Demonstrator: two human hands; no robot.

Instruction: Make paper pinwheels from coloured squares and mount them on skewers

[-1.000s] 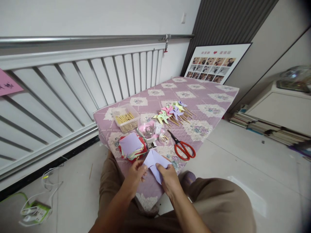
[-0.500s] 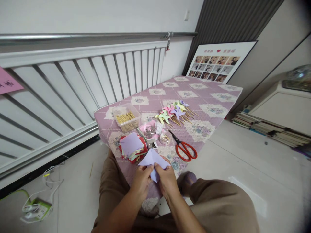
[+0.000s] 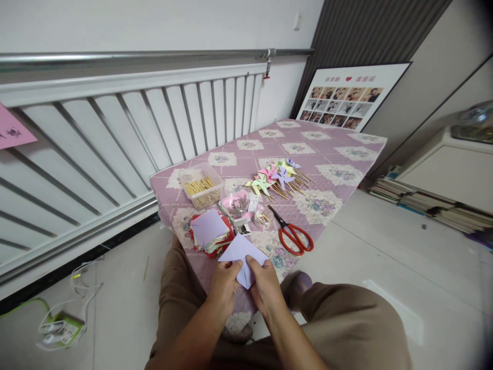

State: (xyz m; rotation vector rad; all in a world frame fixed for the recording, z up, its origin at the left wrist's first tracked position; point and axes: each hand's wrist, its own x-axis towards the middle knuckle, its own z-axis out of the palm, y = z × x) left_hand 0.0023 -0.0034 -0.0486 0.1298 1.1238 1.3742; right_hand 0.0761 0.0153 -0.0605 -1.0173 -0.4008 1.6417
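A square of lilac paper [image 3: 243, 250], turned corner-up with slits running in from its corners, is held between both hands. My left hand [image 3: 226, 281] pinches its left side, thumb on top. My right hand [image 3: 263, 277] grips the right side the same way, its thumb near the middle of the sheet. The fingers underneath are hidden. Just left of the paper lies a stack of coloured paper squares [image 3: 210, 228], lilac on top. Red-handled scissors [image 3: 295, 237] rest to the right, blades partly apart.
Several finished paper pinwheels [image 3: 275, 177] on sticks lie farther back on the flowered tablecloth [image 3: 300, 149]. A clear box of wooden sticks [image 3: 202, 186], a pink dish of small metal pieces [image 3: 235, 206] and a small round container [image 3: 263, 218] stand nearer. The radiator [image 3: 173, 121] borders the table's left side.
The lilac paper, creased along its middle before, now lies flatter between my fingers. My right thumb has shifted slightly up. The things on the table have not moved.
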